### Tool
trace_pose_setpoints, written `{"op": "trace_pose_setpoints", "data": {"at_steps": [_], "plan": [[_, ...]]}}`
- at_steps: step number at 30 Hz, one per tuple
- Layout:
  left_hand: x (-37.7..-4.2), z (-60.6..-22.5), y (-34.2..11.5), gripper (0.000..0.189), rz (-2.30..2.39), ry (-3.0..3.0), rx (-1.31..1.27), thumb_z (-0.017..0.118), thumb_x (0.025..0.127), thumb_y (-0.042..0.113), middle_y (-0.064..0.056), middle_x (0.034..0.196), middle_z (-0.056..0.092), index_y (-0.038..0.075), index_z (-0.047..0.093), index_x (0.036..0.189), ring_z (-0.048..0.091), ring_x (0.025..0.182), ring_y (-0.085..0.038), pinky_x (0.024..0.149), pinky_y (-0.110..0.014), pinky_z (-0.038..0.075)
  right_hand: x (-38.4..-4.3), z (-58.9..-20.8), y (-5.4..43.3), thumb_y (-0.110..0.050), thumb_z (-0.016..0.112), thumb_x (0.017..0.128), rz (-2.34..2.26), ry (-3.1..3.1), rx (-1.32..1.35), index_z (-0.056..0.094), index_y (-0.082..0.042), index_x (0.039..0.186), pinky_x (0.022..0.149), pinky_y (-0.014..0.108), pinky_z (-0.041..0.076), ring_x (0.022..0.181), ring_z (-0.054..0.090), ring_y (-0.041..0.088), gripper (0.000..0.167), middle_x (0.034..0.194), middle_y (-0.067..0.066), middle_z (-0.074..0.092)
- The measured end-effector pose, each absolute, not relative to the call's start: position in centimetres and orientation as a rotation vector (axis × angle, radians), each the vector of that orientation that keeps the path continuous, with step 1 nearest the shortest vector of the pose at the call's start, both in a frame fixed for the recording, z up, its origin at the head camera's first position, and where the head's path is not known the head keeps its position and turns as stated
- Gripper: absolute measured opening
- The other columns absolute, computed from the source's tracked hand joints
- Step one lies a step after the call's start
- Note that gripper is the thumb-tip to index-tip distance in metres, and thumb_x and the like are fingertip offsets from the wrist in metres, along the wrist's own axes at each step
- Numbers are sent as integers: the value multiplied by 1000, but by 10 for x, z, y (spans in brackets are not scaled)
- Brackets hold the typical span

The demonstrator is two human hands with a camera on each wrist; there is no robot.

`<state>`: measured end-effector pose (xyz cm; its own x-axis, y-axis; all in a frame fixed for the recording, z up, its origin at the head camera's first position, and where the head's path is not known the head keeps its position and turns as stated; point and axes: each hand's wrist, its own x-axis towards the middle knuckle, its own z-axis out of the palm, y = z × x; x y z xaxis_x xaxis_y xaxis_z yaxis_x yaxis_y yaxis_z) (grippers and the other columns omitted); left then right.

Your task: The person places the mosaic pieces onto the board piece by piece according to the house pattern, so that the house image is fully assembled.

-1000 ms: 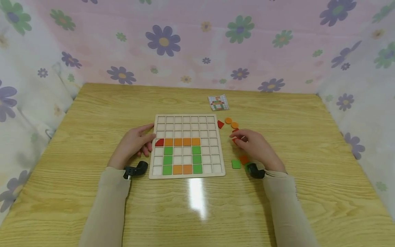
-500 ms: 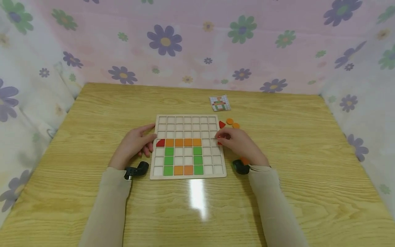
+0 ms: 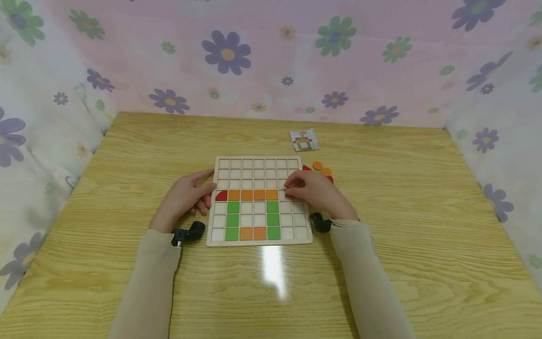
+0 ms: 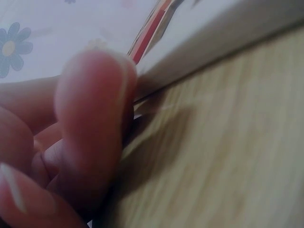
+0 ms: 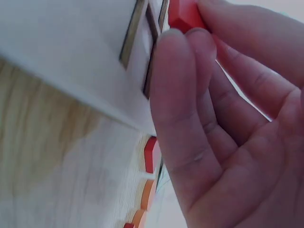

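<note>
A wooden grid board [image 3: 258,243] lies on the table. Its fourth row from the top has a red quarter-round tile [image 3: 221,195] at the left end, then orange square tiles [image 3: 247,195]. Below, green square tiles [image 3: 233,220] form two columns, with orange squares [image 3: 252,233] between their lower ends. My left hand [image 3: 183,197] rests at the board's left edge, fingertips against its side, fingers loosely bent. Over the board's right side, my right hand [image 3: 317,190] pinches a red tile [image 5: 185,14] between thumb and fingers, close above the orange row's level. Fingers hide part of that tile.
Right of the board lie two orange discs [image 3: 317,165] and red pieces [image 3: 306,167], partly behind the right hand. A small picture card [image 3: 304,140] with a coloured grid pattern lies behind the board. A flowered cloth [image 3: 271,56] hangs beyond the table.
My right hand has moved left from the loose pieces to over the board, carrying the red tile. Its wrist now hides the loose green and orange squares. The left hand stays put.
</note>
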<state>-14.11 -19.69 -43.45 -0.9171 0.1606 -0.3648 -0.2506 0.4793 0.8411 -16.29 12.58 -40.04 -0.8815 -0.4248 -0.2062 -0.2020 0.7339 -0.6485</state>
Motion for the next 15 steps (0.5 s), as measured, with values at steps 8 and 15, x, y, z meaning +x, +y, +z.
{"op": "trace_pose_setpoints", "data": {"at_steps": [8,15], "plan": [[-141,-434,-196,56,1423,2335,-65,52,88,42,-14,66,61,31,31,139,59,51,-28,39,-31,42,-163,-403,120,-23,64,84,-894,2616,-521,64,-18,89,69,26,44,75,53,11,7,82,-7,61],[-142,-434,-197,55,1424,2318,-100,53,87,43,-14,67,61,34,32,138,59,52,-29,40,-31,41,-161,-403,116,-23,62,85,-871,2604,-500,63,-21,90,70,27,43,76,53,12,5,82,-7,60]]}}
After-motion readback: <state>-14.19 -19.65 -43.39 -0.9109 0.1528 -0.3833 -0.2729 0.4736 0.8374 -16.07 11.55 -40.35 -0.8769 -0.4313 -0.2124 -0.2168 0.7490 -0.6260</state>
